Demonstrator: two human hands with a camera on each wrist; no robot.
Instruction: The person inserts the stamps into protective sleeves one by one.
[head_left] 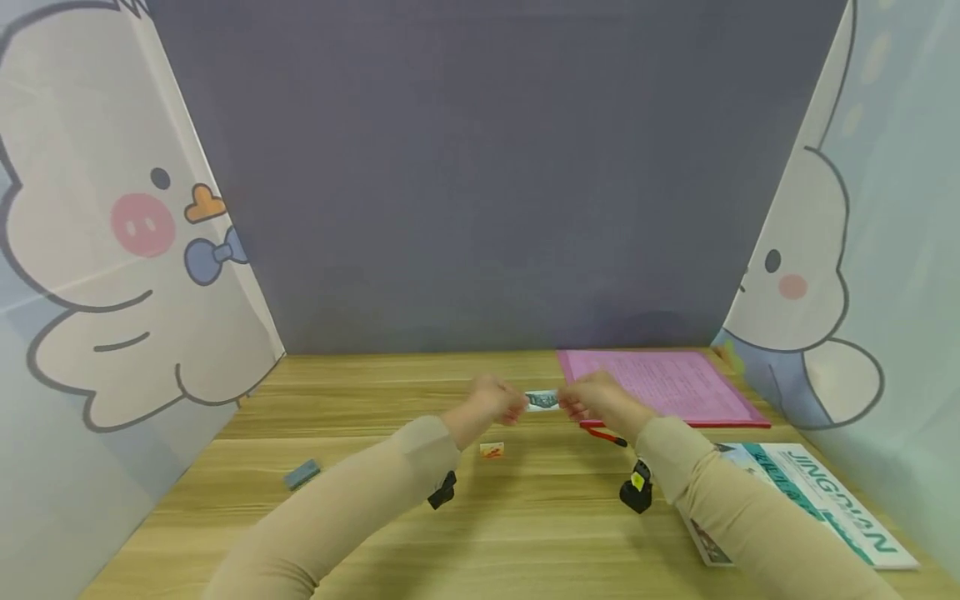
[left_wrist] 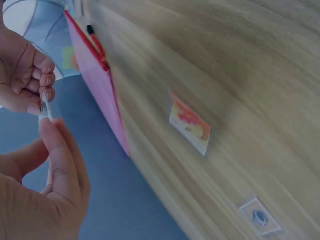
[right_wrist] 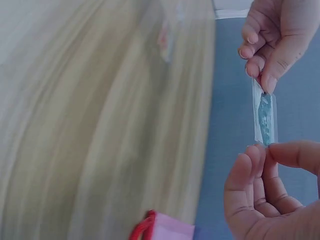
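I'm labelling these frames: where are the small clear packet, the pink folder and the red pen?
small clear packet [right_wrist: 264,116]: right wrist view, its middle.
pink folder [head_left: 667,385]: head view, its bare face.
red pen [head_left: 606,436]: head view, its barrel.

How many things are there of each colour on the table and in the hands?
Pink: 1, the folder
Red: 1, the pen
Orange and white: 1, the small packet
Grey-blue: 1, the small block
Teal and white: 1, the booklet
Clear with blue inside: 1, the little sachet pinched between left hand and right hand
Total: 6
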